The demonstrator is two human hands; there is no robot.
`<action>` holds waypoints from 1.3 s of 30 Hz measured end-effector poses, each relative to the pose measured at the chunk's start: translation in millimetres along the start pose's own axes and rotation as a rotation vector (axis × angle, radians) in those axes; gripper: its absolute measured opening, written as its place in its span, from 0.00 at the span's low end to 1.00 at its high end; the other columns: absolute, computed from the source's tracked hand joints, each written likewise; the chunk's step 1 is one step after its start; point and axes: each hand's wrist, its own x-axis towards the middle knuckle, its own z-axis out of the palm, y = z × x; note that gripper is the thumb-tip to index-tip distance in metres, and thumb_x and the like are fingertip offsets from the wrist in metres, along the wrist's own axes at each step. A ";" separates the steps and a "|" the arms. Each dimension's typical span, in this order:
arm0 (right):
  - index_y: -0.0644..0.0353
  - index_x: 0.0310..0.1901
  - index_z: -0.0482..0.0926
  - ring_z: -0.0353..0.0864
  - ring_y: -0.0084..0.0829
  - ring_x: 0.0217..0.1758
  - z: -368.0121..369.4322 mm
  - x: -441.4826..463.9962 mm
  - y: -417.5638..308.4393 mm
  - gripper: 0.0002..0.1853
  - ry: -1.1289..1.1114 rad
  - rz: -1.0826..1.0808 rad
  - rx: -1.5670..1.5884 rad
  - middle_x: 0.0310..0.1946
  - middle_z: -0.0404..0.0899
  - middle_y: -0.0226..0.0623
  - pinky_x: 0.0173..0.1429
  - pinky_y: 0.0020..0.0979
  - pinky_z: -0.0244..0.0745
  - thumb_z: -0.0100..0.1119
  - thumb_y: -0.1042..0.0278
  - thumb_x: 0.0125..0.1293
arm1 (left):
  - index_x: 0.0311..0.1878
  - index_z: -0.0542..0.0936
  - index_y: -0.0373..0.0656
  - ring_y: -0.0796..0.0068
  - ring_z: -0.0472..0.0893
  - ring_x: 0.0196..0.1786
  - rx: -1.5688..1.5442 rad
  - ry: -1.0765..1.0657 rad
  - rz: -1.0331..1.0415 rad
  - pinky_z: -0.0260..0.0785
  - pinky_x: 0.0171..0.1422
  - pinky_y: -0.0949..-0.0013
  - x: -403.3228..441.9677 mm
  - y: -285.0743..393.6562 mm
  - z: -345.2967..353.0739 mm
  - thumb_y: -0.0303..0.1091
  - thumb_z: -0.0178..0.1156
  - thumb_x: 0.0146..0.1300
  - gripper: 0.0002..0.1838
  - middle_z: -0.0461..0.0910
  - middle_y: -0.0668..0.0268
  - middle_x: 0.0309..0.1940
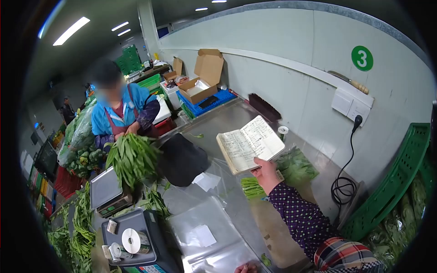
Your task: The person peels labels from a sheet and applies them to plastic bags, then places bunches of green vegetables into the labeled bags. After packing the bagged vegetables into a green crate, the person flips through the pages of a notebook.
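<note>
My right hand (266, 175) holds an open notebook (250, 143) by its lower edge, thumb on the page; both pages carry handwriting. Beneath it on the metal table lie bagged leafy greens (298, 166) and a bundle of green stems (252, 187). My left hand (246, 268) shows only in part at the bottom edge, beside clear plastic bags (195, 227); what its fingers do is hard to make out. Across the table a co-worker in blue (120, 111) holds a bunch of leafy greens (132, 157).
Label rolls (135, 241) sit on a scale (150, 227) at the lower left, near another scale (107, 186). A black cloth (184, 159), a brush (265, 107) and a cardboard box (207, 75) lie farther back. At right are a green crate (391, 182) and a black cable (350, 159).
</note>
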 end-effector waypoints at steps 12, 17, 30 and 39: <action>0.62 0.60 0.67 0.74 0.39 0.58 -35.9 -63.2 12.8 0.23 -0.026 0.026 0.017 0.56 0.72 0.43 0.60 0.44 0.72 0.52 0.81 0.62 | 0.51 0.77 0.37 0.75 0.78 0.36 0.055 -0.142 -0.029 0.70 0.44 0.70 8.3 6.2 -6.4 0.42 0.55 0.68 0.18 0.81 0.64 0.36; 0.65 0.61 0.65 0.72 0.40 0.61 -69.0 -123.8 0.7 0.24 -0.006 0.055 0.006 0.57 0.72 0.44 0.63 0.44 0.70 0.51 0.81 0.61 | 0.52 0.76 0.37 0.74 0.78 0.38 0.111 -0.183 -0.009 0.71 0.45 0.70 -0.9 11.4 -1.0 0.42 0.56 0.68 0.18 0.81 0.64 0.39; 0.59 0.50 0.70 0.78 0.34 0.43 -177.2 -108.3 -96.6 0.14 0.438 -0.440 0.345 0.42 0.76 0.40 0.48 0.34 0.76 0.57 0.69 0.64 | 0.51 0.76 0.36 0.73 0.79 0.37 0.213 -0.281 -0.017 0.72 0.44 0.70 -21.2 -3.4 2.8 0.41 0.57 0.67 0.18 0.81 0.63 0.39; 0.63 0.54 0.68 0.78 0.29 0.43 -194.9 -224.6 1.4 0.21 0.409 0.023 -0.290 0.41 0.76 0.37 0.45 0.30 0.76 0.61 0.73 0.59 | 0.43 0.78 0.33 0.73 0.80 0.34 0.543 -0.320 0.071 0.73 0.40 0.71 7.8 10.7 20.7 0.33 0.59 0.65 0.11 0.82 0.61 0.33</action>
